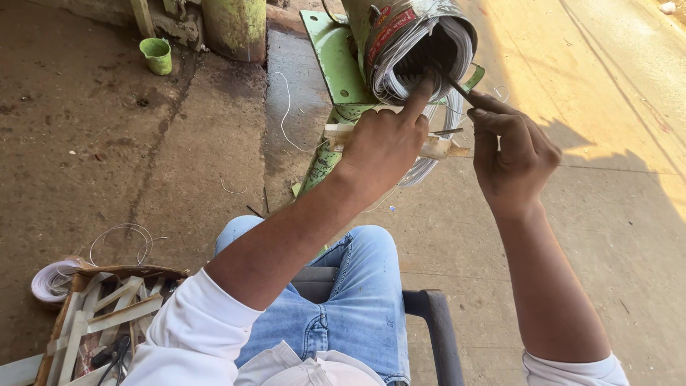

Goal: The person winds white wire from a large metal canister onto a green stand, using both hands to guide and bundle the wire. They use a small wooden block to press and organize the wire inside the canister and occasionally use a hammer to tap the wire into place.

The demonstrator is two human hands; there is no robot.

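Note:
A round motor stator [421, 39] with white wire windings lies on a green metal stand [330, 53] in front of me. My left hand [382, 143] reaches to it, index finger pressed against the windings at the opening. My right hand [511, 154] pinches a thin dark rod-like tool [457, 88] whose tip pokes into the coil. A pale wooden stick [436, 147] lies across the stand just under my hands, and loops of white wire [429, 164] hang below it.
A woven basket [86, 314] with wooden strips and scissors sits at lower left, a white wire coil [51, 280] beside it. A small green cup [157, 56] stands far left. Loose wire bits lie on the concrete floor. My jeans-clad knee [343, 286] and a chair arm [436, 322] are below.

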